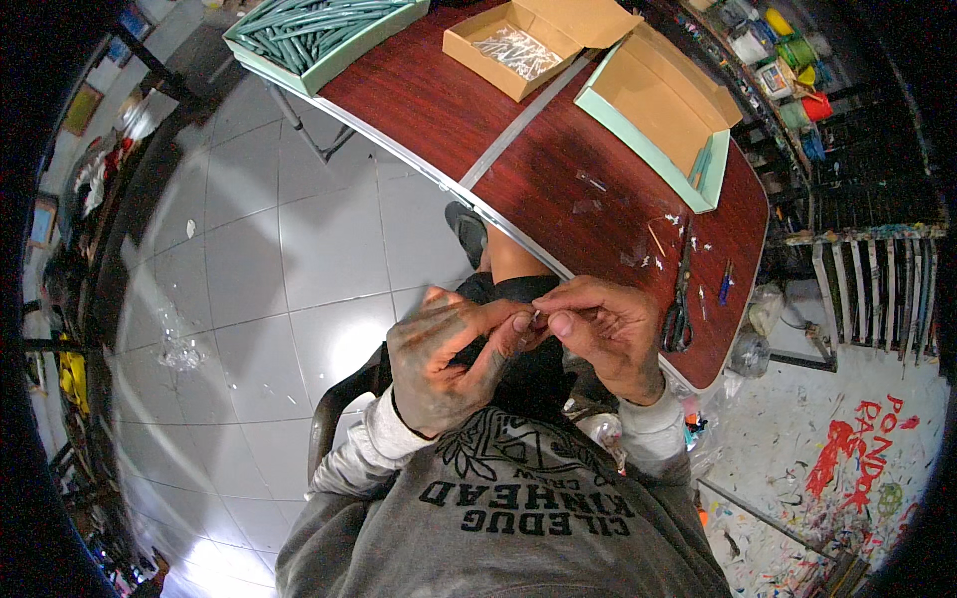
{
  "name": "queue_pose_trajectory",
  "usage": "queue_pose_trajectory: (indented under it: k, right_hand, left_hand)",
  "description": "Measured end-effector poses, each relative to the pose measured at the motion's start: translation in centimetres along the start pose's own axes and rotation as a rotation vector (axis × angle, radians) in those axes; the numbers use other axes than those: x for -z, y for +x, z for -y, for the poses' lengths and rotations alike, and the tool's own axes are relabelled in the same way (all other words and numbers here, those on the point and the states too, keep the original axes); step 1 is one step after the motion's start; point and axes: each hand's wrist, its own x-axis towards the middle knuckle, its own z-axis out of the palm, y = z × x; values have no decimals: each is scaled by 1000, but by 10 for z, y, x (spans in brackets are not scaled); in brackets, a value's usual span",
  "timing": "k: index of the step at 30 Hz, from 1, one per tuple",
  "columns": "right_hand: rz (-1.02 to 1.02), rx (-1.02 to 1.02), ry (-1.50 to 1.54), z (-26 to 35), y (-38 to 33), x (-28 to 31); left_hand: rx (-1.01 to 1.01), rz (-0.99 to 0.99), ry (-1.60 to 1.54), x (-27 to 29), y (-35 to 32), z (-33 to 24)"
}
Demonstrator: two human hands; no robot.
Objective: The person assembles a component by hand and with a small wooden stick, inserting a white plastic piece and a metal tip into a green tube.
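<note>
My left hand (449,351) and my right hand (610,337) meet above my lap, just off the table's edge. Thumb and forefinger of each are pinched together, fingertips almost touching. Between them shows a tiny pale, shiny bit, too small and too covered to name. On the dark red table (543,164), black-handled scissors (679,317) lie closest to my right hand. Beside them are a small blue pen-like tool (725,284), a thin wooden stick (656,239) and white scraps (670,217).
A pale green box (351,54) full of dark green sticks stands at the far left of the table. A brown carton (485,70) holds small white pieces. Another green-edged box (648,100) contains a few green sticks. Plastic wrap (179,351) lies on the tiled floor.
</note>
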Motion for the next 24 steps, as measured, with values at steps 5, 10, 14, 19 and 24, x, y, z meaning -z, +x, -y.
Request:
queue_pose_trajectory:
  k: [5,10,14,19,24]
  right_hand:
    - [-10,28,-63,-1,-1,2]
    - [-46,8,-52,2,-2,3]
    - [-6,-21,3,5,0,3]
    - [62,-137,122,5,1,8]
    - [137,-179,220,0,6,10]
  left_hand:
    - [-68,7,40,0,2,0]
    - [-167,-5,148,3,10,-10]
    - [-115,46,205,2,5,-13]
    - [-271,75,173,5,10,-8]
    - [-233,105,130,9,11,-7]
